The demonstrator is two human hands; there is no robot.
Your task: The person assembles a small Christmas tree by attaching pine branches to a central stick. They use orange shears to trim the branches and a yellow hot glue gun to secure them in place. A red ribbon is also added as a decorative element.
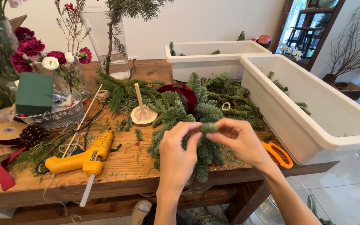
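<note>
Left hand and right hand pinch together a short green fir sprig; just beyond the grip lies the bushy evergreen wreath, well filled, its near edge seemingly unfinished

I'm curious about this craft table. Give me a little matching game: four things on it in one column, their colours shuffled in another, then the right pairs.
Things:
1. glue gun
2. foam block
3. scissor handles
4. long tub

Colours:
A. white
B. orange
C. yellow
D. dark green

Pairs: 1-C, 2-D, 3-B, 4-A

Both the left hand and the right hand pinch a small fir sprig.
</note>
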